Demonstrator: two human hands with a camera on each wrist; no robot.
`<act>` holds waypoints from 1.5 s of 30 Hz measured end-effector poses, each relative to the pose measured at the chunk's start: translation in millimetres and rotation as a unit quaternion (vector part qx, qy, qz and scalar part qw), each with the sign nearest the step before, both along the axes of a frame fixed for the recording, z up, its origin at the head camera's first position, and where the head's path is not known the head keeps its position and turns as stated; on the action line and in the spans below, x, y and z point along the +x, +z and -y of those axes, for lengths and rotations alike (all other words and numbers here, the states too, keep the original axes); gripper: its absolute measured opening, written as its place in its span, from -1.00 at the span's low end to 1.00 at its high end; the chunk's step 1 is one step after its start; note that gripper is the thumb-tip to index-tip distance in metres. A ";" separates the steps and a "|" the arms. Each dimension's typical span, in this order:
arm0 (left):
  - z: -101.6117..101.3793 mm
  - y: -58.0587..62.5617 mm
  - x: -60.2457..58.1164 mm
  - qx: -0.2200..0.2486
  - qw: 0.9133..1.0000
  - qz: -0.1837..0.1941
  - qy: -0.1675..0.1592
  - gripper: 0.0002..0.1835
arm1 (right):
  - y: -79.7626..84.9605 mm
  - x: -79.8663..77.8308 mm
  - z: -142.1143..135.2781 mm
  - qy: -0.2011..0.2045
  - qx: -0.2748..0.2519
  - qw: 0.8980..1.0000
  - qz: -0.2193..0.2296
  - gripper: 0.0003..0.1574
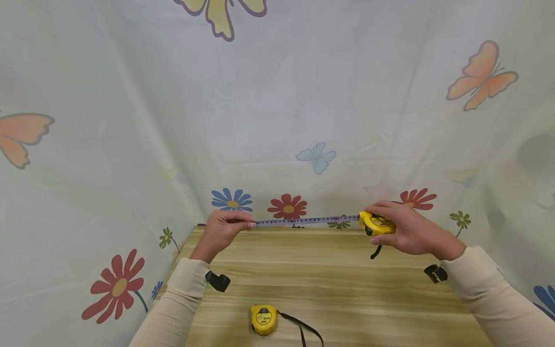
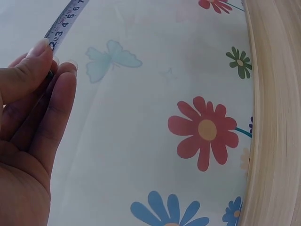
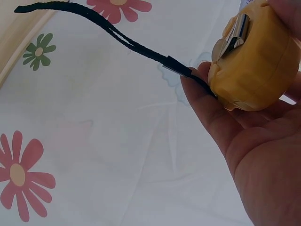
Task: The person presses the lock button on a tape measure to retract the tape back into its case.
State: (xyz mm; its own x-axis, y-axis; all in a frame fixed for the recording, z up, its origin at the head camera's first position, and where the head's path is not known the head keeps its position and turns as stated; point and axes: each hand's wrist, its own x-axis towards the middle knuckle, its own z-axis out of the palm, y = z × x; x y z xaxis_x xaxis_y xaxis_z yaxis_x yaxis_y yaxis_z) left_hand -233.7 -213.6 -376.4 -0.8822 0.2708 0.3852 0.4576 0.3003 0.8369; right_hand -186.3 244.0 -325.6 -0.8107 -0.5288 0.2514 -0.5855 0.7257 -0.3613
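Note:
In the head view, a yellow tape measure is held up above the far part of the table by my right hand, fingers and thumb around its case. Its white blade stretches leftward, nearly level, to my left hand, which pinches its end between thumb and fingers. The left wrist view shows the blade leaving the left thumb, low numbers nearest it. In the right wrist view, the case has a metal clip and a dangling black strap.
Nearer on the wood-grain table lies a second yellow tape measure with a black wrist strap. Pale cloth walls printed with flowers and butterflies stand at the back and both sides.

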 end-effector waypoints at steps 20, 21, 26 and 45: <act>-11.1 1.6 1.4 0.002 1.000 -0.001 -0.006 -0.89 | 1.5 -0.9 4.5 0.004 0.001 1.000 -0.005 -0.24; -11.7 1.8 1.4 0.003 1.000 -0.001 -0.009 -0.89 | 1.7 -0.7 4.6 0.003 0.002 1.000 -0.004 -0.24; -13.0 3.0 1.5 0.004 1.000 -0.004 -0.015 -0.86 | 2.6 -0.1 4.9 0.003 0.004 1.000 -0.007 -0.24; -21.0 4.1 0.1 0.013 0.999 -0.023 -0.030 -0.92 | 4.2 -0.4 10.5 0.007 0.005 1.000 -0.011 -0.23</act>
State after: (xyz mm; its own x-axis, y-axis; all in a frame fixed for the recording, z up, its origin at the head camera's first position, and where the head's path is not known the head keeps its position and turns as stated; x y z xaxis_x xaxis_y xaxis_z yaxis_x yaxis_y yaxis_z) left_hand -233.7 -192.6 -372.2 -0.8458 0.3118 0.4330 0.5125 0.2492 0.8217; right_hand -186.7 233.5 -321.4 -0.7977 -0.5426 0.2631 -0.6030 0.7210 -0.3414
